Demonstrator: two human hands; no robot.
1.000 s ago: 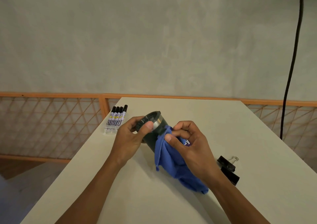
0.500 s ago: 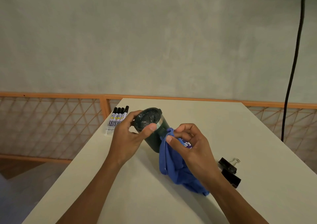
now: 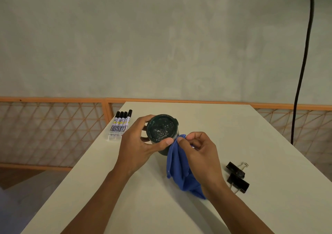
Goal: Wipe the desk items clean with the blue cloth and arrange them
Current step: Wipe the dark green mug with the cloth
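A dark green tumbler [image 3: 161, 128] with a lid stands nearly upright on the white desk [image 3: 233, 126], its lid facing me. My left hand [image 3: 138, 144] grips it around the top rim. My right hand [image 3: 199, 153] pinches the blue cloth [image 3: 177, 169] against the tumbler's right side; the cloth hangs down to the desk under my wrist. A pack of black markers [image 3: 121, 123] lies at the desk's left edge. Two black binder clips [image 3: 237, 176] lie to the right of my right forearm.
An orange lattice railing [image 3: 53, 131] runs behind and to both sides of the desk. A black cable [image 3: 303, 63] hangs down the grey wall at the right. The desk's left edge drops to the floor below.
My left hand has tipped the tumbler from a tilt toward upright, so its lid now faces me. My right hand has slid the cloth up toward the rim.
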